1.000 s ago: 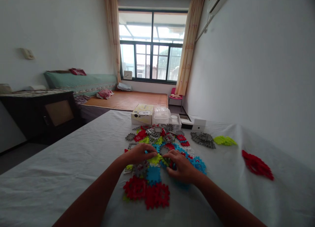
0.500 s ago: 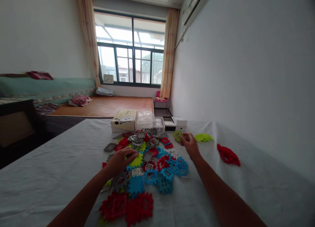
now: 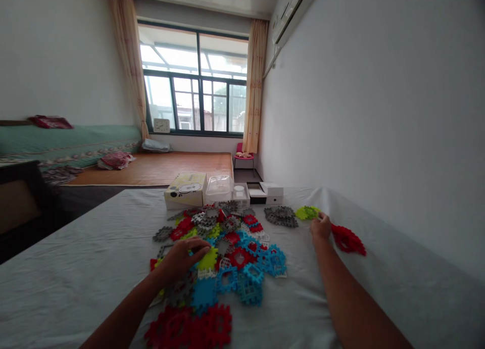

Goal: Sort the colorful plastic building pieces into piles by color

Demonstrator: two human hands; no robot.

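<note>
My left hand (image 3: 185, 258) hovers low over the left of a mixed pile of toothed plastic building pieces, thumb and fingers apart. Just beyond its fingertips lies a yellow-green square piece (image 3: 208, 259); whether they touch it I cannot tell. Out to the right, my right hand (image 3: 322, 227) has its fingers closed on a yellow-green toothed piece (image 3: 313, 212) at a stack of the same colour (image 3: 303, 212). A grey stack (image 3: 281, 216) lies left of that one, and a red stack (image 3: 347, 239) lies just right of the hand.
Blue pieces (image 3: 250, 288) and red pieces (image 3: 189, 329) spread toward the near edge of the grey cloth (image 3: 91, 268). Along the far edge stand a yellow box (image 3: 186, 190), a clear plastic container (image 3: 220, 188) and a white box (image 3: 273, 193). A wall (image 3: 379, 137) rises at right.
My right hand has carried the yellow-green piece rightward to the matching stack, uncovering the grey stack. The left hand stays over the pile. The whole view has shifted slightly.
</note>
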